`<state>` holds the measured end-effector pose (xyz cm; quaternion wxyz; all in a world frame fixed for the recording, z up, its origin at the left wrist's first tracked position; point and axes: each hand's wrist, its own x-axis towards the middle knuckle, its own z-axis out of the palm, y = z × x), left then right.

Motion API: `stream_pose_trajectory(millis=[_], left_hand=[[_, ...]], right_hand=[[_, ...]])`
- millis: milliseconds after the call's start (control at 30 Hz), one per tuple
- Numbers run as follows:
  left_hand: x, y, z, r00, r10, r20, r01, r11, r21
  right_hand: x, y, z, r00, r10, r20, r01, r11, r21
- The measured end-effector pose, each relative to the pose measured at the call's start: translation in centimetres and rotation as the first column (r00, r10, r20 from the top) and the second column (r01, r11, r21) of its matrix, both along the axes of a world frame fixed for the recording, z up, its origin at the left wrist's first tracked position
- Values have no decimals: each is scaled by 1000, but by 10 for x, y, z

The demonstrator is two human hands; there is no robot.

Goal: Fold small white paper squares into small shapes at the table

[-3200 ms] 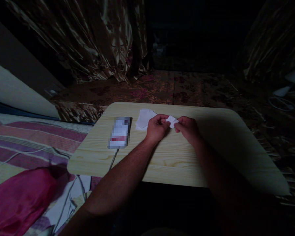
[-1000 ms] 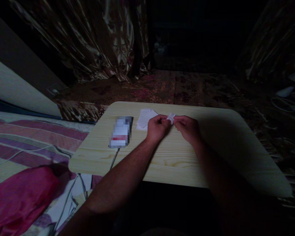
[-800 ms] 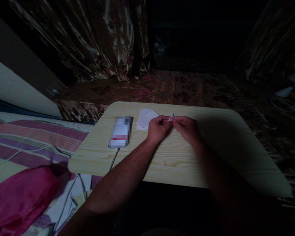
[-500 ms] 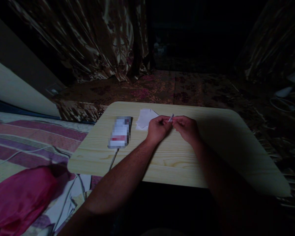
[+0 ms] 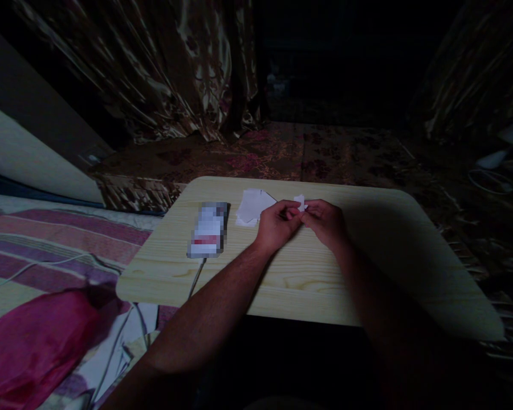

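Observation:
Over the far middle of a light wooden table [image 5: 367,273], my left hand [image 5: 275,224] and my right hand [image 5: 326,221] meet. Both pinch a small folded white paper piece [image 5: 300,201], of which only a small tip shows above the fingers. Just left of my left hand, a small stack of white paper squares [image 5: 251,206] lies flat on the table.
A phone [image 5: 207,230] with a lit screen lies on the table's left part, its cable running off the near edge. A striped bedcover with a magenta cloth [image 5: 38,336] is at the left. Patterned curtains and a dark carpet lie beyond the table.
The paper piece has been folded smaller between my fingers. My hands have drawn closer together and stayed in the same place above the table.

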<state>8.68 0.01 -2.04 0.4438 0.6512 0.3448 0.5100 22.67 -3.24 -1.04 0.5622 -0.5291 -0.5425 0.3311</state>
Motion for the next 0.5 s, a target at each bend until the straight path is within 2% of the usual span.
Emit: stream_pose_trajectory(millis=[233, 367, 500], left_hand=[[2, 0, -3, 999, 42, -19, -42, 999, 33], [-1, 7, -3, 985, 161, 63, -160, 987, -20], [-5, 13, -1, 988, 63, 141, -45, 991, -126]], right_hand=[[3, 2, -1, 985, -136, 102, 137, 991, 3], [6, 4, -6, 990, -99, 99, 104, 994, -41], [7, 2, -8, 990, -56, 127, 63, 997, -50]])
